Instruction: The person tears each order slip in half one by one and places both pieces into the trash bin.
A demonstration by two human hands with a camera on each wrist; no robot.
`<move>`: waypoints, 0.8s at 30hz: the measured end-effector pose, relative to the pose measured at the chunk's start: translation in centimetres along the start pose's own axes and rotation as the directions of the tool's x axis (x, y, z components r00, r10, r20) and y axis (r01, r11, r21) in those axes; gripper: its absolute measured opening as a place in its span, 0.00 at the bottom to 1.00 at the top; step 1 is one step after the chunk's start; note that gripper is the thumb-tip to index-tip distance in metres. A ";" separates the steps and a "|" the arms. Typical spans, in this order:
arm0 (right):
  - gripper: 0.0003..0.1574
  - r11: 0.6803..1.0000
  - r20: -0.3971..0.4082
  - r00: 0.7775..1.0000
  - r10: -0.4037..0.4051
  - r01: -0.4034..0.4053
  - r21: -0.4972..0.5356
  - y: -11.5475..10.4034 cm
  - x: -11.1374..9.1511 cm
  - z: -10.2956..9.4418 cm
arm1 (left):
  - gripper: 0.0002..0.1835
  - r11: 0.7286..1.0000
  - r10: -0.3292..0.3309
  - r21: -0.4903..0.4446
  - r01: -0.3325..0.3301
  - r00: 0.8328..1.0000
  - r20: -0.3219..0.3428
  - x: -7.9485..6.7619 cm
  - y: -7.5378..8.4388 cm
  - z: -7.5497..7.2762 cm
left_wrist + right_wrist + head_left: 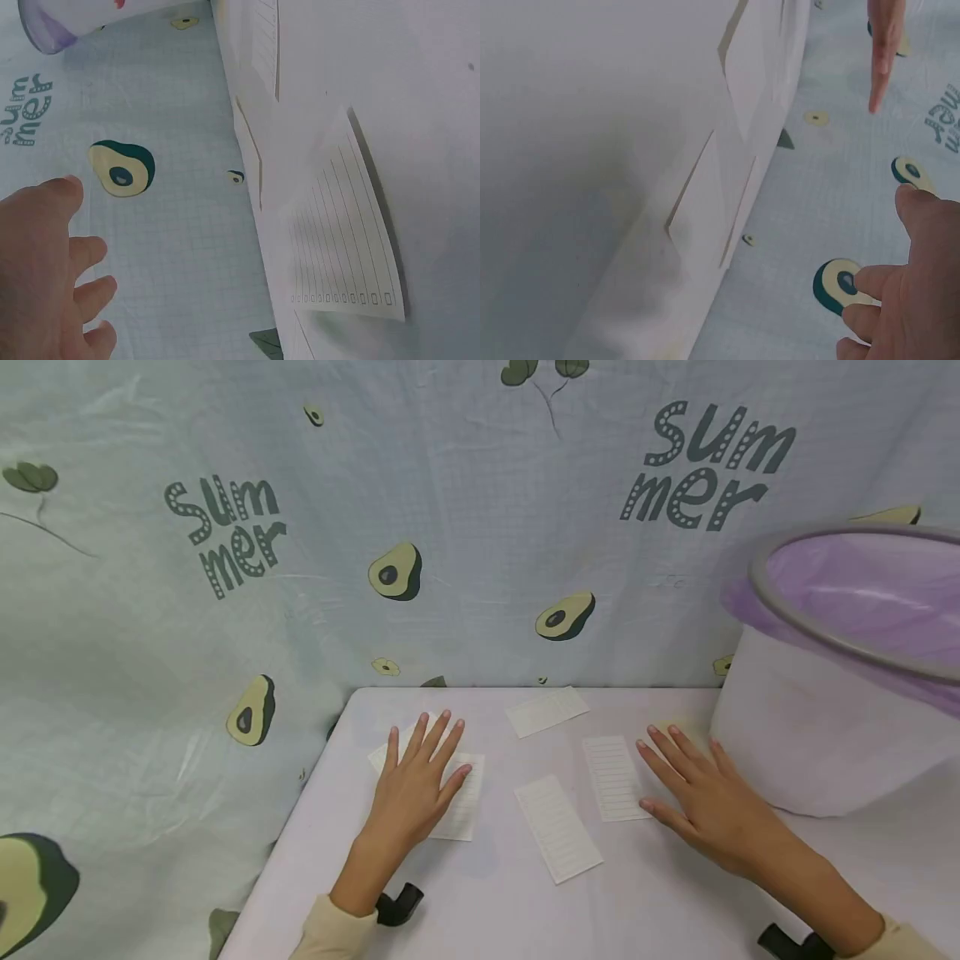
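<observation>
My left hand (416,785) is held flat with its fingers spread over the left part of the table. Below it lies a lined paper slip (467,802), and another slip partly hidden by the fingers. In the left wrist view a lined slip (349,240) shows a row of small boxes along one end. Over at the right, my right hand (708,802) has its fingers stretched out, holding nothing. Its thumb tip overlaps the edge of a lined slip (615,779) in the head view. Between the hands lie a tilted slip (558,828) and, farther back, another slip (547,712).
A white bin (817,735) with a purple liner (877,585) and a grey rim stands at the right, close to my right hand. The white table (517,918) meets a pale curtain (465,510) printed with avocados and lettering along its back edge.
</observation>
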State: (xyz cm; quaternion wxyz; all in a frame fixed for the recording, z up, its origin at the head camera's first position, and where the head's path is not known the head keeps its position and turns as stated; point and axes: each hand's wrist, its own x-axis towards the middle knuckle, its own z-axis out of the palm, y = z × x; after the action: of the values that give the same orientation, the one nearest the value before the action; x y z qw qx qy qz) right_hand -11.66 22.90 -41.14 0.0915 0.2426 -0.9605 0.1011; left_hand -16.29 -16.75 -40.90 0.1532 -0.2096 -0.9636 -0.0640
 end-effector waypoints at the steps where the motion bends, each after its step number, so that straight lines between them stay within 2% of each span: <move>1: 0.46 1.000 0.010 1.000 0.001 -0.001 0.014 -0.2 0.0 0.0 | 0.34 1.000 0.008 -0.011 -0.008 1.000 0.006 0.0 0.1 0.0; 5: 0.46 0.997 0.037 0.999 0.017 -0.020 0.069 -0.8 0.1 -0.1 | 0.34 0.992 0.082 -0.101 -0.076 0.995 0.057 0.4 0.5 0.4; 8: 0.46 0.996 0.056 0.998 0.026 -0.030 0.084 -1.4 0.2 -0.1 | 0.34 0.967 0.179 -0.203 -0.152 0.976 0.124 0.7 0.8 0.9; 10: 0.45 0.996 0.072 0.997 0.029 -0.035 0.085 -1.9 0.3 0.0 | 0.34 0.947 0.244 -0.257 -0.194 0.953 0.180 0.8 1.0 1.3; 15: 0.43 0.992 0.125 0.991 0.038 -0.053 0.116 -3.7 0.5 0.7 | 0.32 0.897 0.376 -0.353 -0.266 0.879 0.293 1.1 1.5 2.0; 21: 0.39 0.977 0.204 0.978 0.052 -0.092 0.192 -6.0 0.4 2.2 | 0.32 0.859 0.460 -0.409 -0.307 0.813 0.356 1.2 2.3 2.2; 24: 0.38 0.967 0.224 0.973 0.052 -0.105 0.232 -6.9 0.3 2.8 | 0.30 0.833 0.528 -0.383 -0.398 0.777 0.341 1.5 2.5 2.5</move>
State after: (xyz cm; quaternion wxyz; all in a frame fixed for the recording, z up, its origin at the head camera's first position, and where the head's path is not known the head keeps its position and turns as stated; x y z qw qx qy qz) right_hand -8.90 16.15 -42.76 -0.0479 0.2232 -0.9541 0.1939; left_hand -17.24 -13.47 -42.63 -0.0862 -0.4716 -0.8699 -0.1157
